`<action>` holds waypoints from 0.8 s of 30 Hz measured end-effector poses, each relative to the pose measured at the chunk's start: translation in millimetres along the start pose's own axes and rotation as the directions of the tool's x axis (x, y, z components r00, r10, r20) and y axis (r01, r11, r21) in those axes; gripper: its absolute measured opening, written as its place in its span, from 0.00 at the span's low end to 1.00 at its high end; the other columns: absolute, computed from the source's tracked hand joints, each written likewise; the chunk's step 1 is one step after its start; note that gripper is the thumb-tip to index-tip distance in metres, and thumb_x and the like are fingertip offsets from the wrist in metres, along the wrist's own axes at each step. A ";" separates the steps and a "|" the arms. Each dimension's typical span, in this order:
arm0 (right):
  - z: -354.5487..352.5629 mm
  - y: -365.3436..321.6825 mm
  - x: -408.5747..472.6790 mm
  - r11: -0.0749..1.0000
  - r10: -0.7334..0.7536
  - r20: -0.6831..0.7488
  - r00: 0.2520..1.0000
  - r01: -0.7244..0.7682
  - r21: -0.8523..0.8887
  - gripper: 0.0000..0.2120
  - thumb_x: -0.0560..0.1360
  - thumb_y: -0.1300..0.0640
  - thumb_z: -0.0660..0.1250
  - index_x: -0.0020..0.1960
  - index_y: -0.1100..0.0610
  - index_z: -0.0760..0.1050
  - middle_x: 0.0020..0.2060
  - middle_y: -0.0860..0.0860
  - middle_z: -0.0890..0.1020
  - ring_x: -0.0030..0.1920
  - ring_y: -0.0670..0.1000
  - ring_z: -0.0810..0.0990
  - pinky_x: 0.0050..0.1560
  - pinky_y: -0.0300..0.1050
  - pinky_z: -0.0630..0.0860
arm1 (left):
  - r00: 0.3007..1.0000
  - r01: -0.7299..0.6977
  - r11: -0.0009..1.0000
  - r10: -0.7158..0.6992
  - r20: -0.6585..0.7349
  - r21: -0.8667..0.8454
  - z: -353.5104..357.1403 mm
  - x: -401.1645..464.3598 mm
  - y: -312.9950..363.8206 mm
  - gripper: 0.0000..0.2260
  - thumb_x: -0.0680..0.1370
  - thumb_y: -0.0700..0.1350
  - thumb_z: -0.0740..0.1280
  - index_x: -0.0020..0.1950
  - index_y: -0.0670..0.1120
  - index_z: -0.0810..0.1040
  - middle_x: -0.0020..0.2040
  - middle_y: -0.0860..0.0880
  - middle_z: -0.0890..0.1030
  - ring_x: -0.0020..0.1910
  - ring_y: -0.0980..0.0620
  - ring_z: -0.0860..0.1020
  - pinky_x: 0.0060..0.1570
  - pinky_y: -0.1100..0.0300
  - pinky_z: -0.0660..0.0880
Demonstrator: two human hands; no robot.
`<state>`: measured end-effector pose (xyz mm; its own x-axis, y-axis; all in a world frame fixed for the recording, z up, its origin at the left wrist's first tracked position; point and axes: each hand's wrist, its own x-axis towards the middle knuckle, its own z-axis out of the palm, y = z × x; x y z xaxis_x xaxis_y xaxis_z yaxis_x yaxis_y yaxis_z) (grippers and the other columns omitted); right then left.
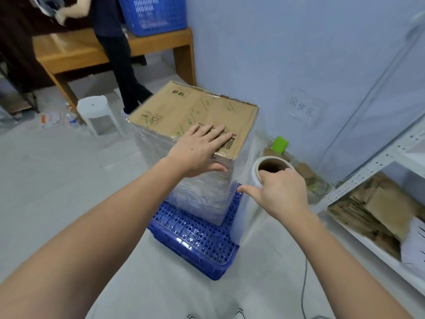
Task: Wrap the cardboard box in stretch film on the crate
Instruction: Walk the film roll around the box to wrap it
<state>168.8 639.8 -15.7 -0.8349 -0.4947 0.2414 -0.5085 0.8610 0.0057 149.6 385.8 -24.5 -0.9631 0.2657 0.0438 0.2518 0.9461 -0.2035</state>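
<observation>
While the cardboard box (195,116) stood on the blue crate (197,240), the left hand (200,148) lay spread flat on its top. The right hand (279,192) hooked fingers into the stretch film roll (250,203); a hard pull could likely tip the tall box.

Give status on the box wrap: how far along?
Done: the sides of the box on the crate already carry film layers. In hand: left hand presses flat on the bare top; right hand grips the roll, film stretched to the box's right corner. Left: film not yet cut; top uncovered.
</observation>
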 end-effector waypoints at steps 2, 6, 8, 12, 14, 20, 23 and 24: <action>1.7 1.0 -0.4 0.998 -0.063 -0.045 0.997 0.063 -0.009 0.32 0.70 0.29 0.64 0.28 0.50 0.52 0.21 0.44 0.59 0.28 0.54 0.68 0.33 0.44 0.58 | 1.000 0.001 1.000 -0.001 -0.001 0.005 -0.5 0.4 -0.2 0.47 0.73 0.79 0.47 0.85 0.55 0.44 0.85 0.49 0.49 0.83 0.43 0.52 0.81 0.43 0.50; 1.8 0.7 -11.6 0.985 -0.171 -0.051 0.984 0.170 -0.020 0.31 0.69 0.34 0.66 0.29 0.50 0.48 0.21 0.45 0.59 0.27 0.53 0.65 0.31 0.41 0.56 | 1.000 0.009 1.000 -0.009 0.001 0.004 -1.3 6.4 1.0 0.46 0.74 0.79 0.47 0.85 0.54 0.44 0.85 0.49 0.49 0.83 0.43 0.52 0.81 0.42 0.51; 2.9 -1.4 -20.6 0.973 -0.229 -0.059 0.972 0.228 -0.035 0.26 0.70 0.34 0.61 0.28 0.51 0.54 0.19 0.46 0.63 0.27 0.52 0.62 0.31 0.40 0.56 | 1.000 0.020 1.000 -0.020 0.000 0.000 -2.4 12.0 4.0 0.45 0.75 0.78 0.48 0.85 0.54 0.44 0.85 0.49 0.49 0.83 0.43 0.52 0.80 0.41 0.51; -3.8 -11.2 -34.8 0.943 -0.332 -0.093 0.939 0.329 -0.051 0.23 0.70 0.38 0.61 0.28 0.51 0.57 0.17 0.46 0.65 0.23 0.51 0.62 0.34 0.41 0.55 | 0.999 0.042 0.999 -0.042 -0.004 -0.001 -3.3 21.5 8.0 0.45 0.75 0.78 0.48 0.85 0.54 0.44 0.85 0.49 0.50 0.83 0.43 0.52 0.80 0.41 0.52; -8.9 -12.9 -35.4 0.941 -0.338 -0.115 0.934 0.338 -0.022 0.22 0.70 0.38 0.59 0.28 0.51 0.57 0.17 0.46 0.61 0.23 0.51 0.63 0.33 0.40 0.55 | 0.999 0.045 0.999 -0.045 0.004 -0.001 -3.6 23.9 8.2 0.45 0.75 0.78 0.48 0.85 0.55 0.44 0.85 0.49 0.49 0.83 0.43 0.52 0.80 0.41 0.52; -13.0 -20.9 -37.8 0.867 -0.464 -0.126 0.877 0.479 0.136 0.23 0.69 0.40 0.65 0.30 0.50 0.55 0.23 0.45 0.55 0.26 0.53 0.56 0.30 0.42 0.59 | 0.998 0.055 0.998 -0.055 -0.014 -0.007 -1.1 19.6 10.4 0.44 0.74 0.78 0.48 0.85 0.55 0.47 0.85 0.49 0.51 0.83 0.43 0.54 0.80 0.41 0.53; -13.2 -26.4 -37.5 0.817 -0.543 -0.090 0.835 0.550 0.170 0.22 0.70 0.39 0.66 0.30 0.50 0.57 0.23 0.45 0.57 0.26 0.53 0.57 0.31 0.44 0.67 | 0.998 0.061 0.998 -0.061 -0.020 -0.016 0.0 15.6 8.0 0.44 0.75 0.78 0.49 0.85 0.56 0.47 0.85 0.50 0.52 0.83 0.43 0.54 0.80 0.42 0.52; -12.8 -27.0 -36.6 0.804 -0.567 -0.066 0.821 0.569 0.173 0.22 0.71 0.39 0.65 0.30 0.49 0.58 0.23 0.45 0.58 0.27 0.53 0.57 0.32 0.44 0.68 | 0.998 0.061 0.998 -0.061 -0.021 -0.016 0.3 15.1 7.2 0.44 0.74 0.78 0.49 0.85 0.56 0.47 0.85 0.50 0.52 0.83 0.43 0.54 0.80 0.42 0.52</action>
<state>215.7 636.2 -12.3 -0.3834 -0.8865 0.2590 -0.9203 0.3904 -0.0262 136.9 396.6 -25.6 -0.9745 0.2110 0.0768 0.1941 0.9634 -0.1850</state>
